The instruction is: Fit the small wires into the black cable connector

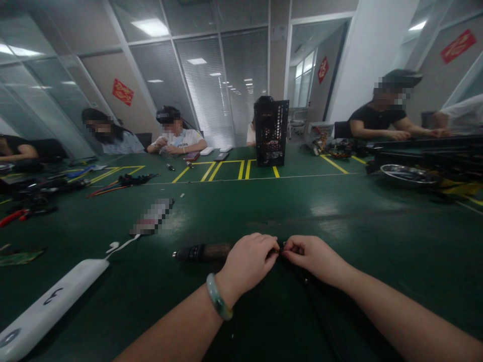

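Nearest me are my two bare forearms, with one pale green bangle (pixel 218 296) on my left wrist. My left hand (pixel 247 264) and right hand (pixel 311 259) meet at the fingertips above the dark green table mat (pixel 339 221), both pinching one small dark piece (pixel 281 250). My fingers hide most of it, so I cannot tell what it is. What looks like a black cable (pixel 306 284) runs from there toward me.

As far as I can see, that piece is not yet set down, and nothing by my hands looks finished. A dark cylindrical tool (pixel 204 252) with a metal tip lies just beside my left hand, in neither hand.

At lower left are one white power strip (pixel 49 311) marked with a 3 and its cord, ending in a small white plug (pixel 112 246). Beyond it lies one pixelated oblong object (pixel 153 216), too blurred to name, and one pair of red-handled pliers (pixel 13 217) sits at the left edge.

Farther off, one steel tray (pixel 409 176) sits at right, and one black perforated computer case (pixel 270 131) stands upright at upper centre. I count six people around the table, including a seated co-worker (pixel 385 113) at upper right.
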`<control>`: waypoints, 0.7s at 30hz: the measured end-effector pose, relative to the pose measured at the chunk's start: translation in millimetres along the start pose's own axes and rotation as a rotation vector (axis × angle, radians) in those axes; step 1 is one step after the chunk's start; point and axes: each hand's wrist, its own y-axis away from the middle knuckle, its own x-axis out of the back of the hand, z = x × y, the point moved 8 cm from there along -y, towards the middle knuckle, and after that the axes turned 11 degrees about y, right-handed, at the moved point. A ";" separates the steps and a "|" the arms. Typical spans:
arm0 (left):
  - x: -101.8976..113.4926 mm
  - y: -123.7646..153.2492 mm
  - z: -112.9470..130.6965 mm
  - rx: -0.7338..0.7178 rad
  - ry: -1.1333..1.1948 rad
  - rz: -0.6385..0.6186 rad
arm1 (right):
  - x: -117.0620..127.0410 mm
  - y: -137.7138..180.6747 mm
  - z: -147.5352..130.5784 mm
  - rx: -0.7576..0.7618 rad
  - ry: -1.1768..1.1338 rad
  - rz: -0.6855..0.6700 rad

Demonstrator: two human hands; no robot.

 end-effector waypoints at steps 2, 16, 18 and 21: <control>-0.7 -0.1 -2.8 0.032 -0.015 -0.001 | -0.6 0.0 0.2 -0.002 0.005 0.002; -2.1 0.0 -4.5 0.048 -0.021 0.006 | -0.3 -1.1 1.6 0.006 0.000 0.020; -2.8 0.1 -5.3 0.047 -0.019 0.005 | 0.0 -1.5 2.1 0.006 -0.008 0.023; -3.3 0.3 -5.0 0.033 -0.018 0.008 | -0.3 -1.0 1.5 0.013 -0.019 0.021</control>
